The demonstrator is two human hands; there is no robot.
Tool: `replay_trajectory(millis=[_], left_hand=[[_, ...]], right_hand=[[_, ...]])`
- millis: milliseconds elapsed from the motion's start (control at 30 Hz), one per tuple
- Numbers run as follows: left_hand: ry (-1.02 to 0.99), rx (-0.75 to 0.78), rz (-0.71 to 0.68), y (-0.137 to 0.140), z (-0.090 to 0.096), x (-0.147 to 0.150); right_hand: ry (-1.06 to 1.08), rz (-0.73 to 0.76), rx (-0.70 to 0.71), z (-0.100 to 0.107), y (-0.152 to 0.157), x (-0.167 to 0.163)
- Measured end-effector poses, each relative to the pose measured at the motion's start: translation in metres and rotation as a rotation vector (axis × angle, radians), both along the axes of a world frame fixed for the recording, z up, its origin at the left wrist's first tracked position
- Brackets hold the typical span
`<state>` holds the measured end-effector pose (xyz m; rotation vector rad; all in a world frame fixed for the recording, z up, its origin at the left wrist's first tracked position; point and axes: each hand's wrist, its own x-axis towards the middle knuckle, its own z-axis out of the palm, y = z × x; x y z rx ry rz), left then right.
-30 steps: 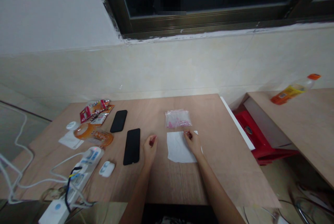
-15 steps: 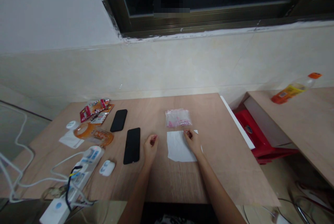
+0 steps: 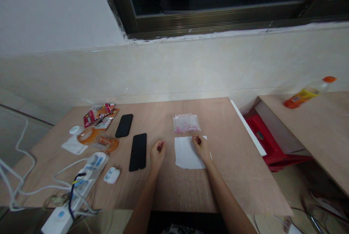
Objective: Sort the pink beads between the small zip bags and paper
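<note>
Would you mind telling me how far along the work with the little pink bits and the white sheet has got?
Early, it seems. The white sheet lies flat on the table, bare as far as shows. The left hand and right hand each pinch something small and pink, the right at the sheet's far edge. The clear bag behind still holds many pink bits.

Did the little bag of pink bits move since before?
No. The bag lies just beyond the white paper, same gap, right of the black phone.
</note>
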<state>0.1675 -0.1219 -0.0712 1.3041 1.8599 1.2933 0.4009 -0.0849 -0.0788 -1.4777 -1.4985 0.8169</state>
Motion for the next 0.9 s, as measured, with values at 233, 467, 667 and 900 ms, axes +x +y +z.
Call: replay_trajectory(millis=[233, 467, 667, 900], left_hand=[[0.009, 0.010, -0.008, -0.0004, -0.0008, 0.0002], [0.024, -0.009, -0.006, -0.0009, 0.0041, 0.0015], [0.018, -0.010, -0.007, -0.0003, 0.0029, 0.0012], [-0.032, -0.002, 0.004, -0.0006, 0.0023, 0.0018]], right_hand=[[0.006, -0.005, -0.012, 0.0008, -0.0001, -0.0005], [-0.007, -0.002, -0.013, 0.0003, 0.0000, -0.0003], [0.003, 0.002, -0.002, 0.0008, 0.0002, -0.0001], [0.001, 0.005, 0.001, 0.0005, 0.0004, -0.0002]])
